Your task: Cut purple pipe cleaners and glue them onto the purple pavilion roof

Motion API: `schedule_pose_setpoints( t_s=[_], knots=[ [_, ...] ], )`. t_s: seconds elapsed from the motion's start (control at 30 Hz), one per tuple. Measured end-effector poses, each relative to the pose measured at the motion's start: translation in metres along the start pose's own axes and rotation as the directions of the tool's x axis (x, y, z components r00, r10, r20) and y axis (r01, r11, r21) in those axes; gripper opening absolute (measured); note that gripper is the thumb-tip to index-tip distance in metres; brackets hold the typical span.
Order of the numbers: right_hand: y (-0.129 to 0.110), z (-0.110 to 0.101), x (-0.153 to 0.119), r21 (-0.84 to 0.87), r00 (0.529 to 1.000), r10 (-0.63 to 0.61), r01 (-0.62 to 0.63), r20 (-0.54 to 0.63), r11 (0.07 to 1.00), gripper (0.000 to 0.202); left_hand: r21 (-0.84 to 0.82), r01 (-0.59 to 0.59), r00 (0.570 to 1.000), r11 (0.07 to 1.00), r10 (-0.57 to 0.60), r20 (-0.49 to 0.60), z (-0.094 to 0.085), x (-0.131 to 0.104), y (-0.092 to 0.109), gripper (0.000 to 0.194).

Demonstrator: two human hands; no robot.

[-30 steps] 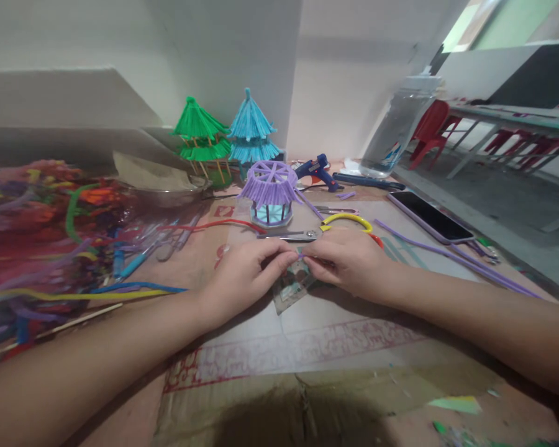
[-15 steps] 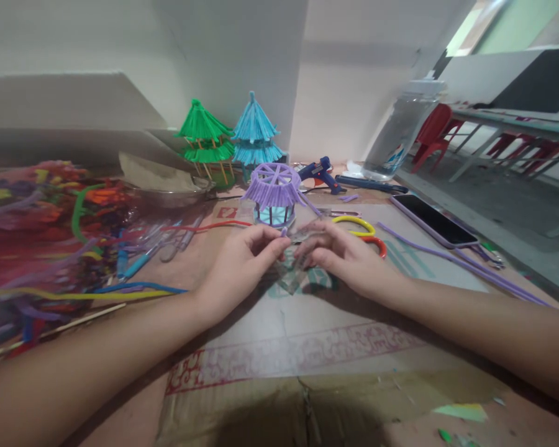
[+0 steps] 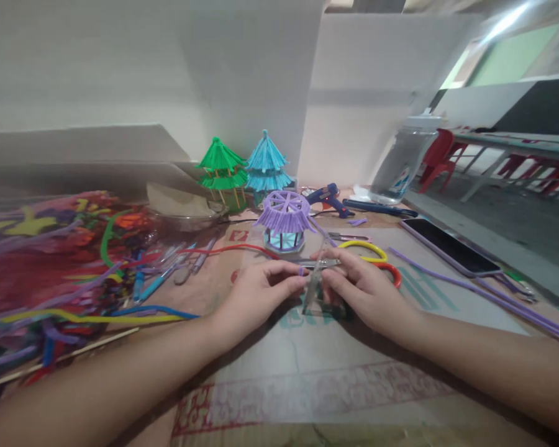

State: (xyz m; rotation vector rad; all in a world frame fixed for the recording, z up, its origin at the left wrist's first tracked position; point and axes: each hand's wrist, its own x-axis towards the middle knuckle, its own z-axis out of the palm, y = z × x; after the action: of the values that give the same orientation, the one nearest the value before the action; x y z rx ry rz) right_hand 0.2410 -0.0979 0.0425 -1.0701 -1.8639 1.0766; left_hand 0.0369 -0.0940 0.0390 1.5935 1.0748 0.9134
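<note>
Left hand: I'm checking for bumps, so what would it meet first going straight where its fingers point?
Probably the clear, flat plastic piece in the right hand, just beyond the left hand; depth is unclear, so it might pass slightly beside it.

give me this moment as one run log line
left hand: pinching small purple piece | right hand: holding clear sheet | purple pavilion model: beyond hands

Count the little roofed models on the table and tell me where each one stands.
3. The green model stands at the back, the blue model just right of it, and the purple model nearer, in front of the blue.
</note>
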Motion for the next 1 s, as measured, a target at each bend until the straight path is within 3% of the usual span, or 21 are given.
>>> schedule_pose_setpoints(
  t_s=[0.2,0.53,1.0],
  knots=[
    [-0.0024,0.0021,-0.0024,0.065,0.996,0.083,-0.084,0.012,0.994,0.023,0.051,-0.026,0.999,0.998,0.024,0.047,0.0005,0.0004,-0.0004,0.022],
    [0.0008,0.0027,0.0009,0.116,1.0,0.013,-0.012,-0.009,0.993,0.022,0.016,-0.022,0.997,1.0,0.021,0.076,-0.0015,0.0012,-0.0038,0.019],
    [-0.0019,0.0028,-0.0005,0.105,0.994,0.103,-0.107,0.046,0.989,0.014,0.021,-0.036,0.997,0.999,0.035,0.066,-0.0009,0.0007,-0.0049,0.022]
  ],
)
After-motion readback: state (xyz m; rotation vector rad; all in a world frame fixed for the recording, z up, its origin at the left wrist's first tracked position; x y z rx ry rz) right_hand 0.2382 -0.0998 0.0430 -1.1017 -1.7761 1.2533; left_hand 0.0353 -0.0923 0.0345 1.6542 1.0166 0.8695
